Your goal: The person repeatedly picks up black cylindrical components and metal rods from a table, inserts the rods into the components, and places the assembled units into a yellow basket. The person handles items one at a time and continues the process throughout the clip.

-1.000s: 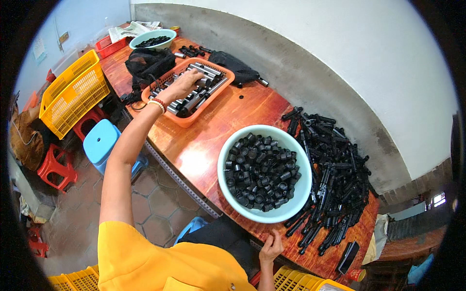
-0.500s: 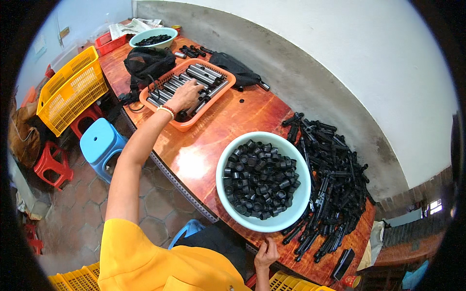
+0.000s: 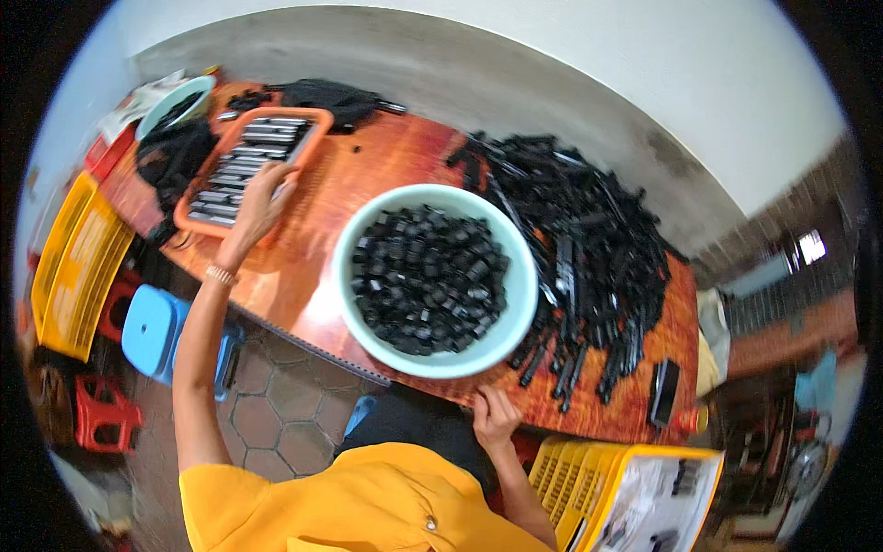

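Head view: left hand (image 3: 264, 202) and right hand (image 3: 498, 419) fingers curled, can't tell if gripping; silver tubes (image 3: 241, 169) just left of left fingers look stiff, slippery, best pinched mid-length.

A glossy red-brown worktop (image 3: 400, 147), streaked in the grain, and it's loaded at both ends! Big pale bowl (image 3: 522, 304) sits right by the near edge, and just beyond it, on the right, sprawls a great black pile (image 3: 589, 239), rods jutting every which way. Down in the near right corner, a dark phone (image 3: 663, 392) with a red tin (image 3: 685, 420) just beside it. Over to the left, an orange basket (image 3: 320, 121), a black bag (image 3: 328, 101) behind it. One small black bit (image 3: 356, 148) lies alone on bare wood. Far left end: a small bowl (image 3: 196, 109), blurred.
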Demonstrator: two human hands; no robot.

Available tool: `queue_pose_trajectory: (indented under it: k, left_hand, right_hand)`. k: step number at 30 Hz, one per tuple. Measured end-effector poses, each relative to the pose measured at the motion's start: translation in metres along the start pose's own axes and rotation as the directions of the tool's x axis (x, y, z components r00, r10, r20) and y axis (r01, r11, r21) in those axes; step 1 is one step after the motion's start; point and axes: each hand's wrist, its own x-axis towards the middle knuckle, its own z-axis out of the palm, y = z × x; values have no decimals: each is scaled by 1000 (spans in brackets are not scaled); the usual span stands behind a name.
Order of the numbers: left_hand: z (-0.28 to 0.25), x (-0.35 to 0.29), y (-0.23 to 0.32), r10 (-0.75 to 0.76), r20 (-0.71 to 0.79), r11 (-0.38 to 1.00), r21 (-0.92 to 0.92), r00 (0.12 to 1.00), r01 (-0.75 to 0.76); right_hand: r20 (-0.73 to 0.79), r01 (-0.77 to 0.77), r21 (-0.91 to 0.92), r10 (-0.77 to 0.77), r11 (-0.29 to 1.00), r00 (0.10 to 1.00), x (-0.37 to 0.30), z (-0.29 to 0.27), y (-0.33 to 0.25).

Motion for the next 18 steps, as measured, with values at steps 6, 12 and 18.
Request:
queue_pose_trajectory:
  k: [6,12,18]
  left_hand:
    - [14,-62,124,-98,1,877,-473,995,87]
    - [60,-123,197,-283,73,722,-640,956,263]
    - [89,-137,233,-184,105,765,-609,977,210]
  right_hand:
    - [-25,-26,21,26,999,999,2,0,-2]
    - [-37,-134,162,142,978,989,7,-24,0]
    - [-181,-337,27,336,941,924,18,-54,23]
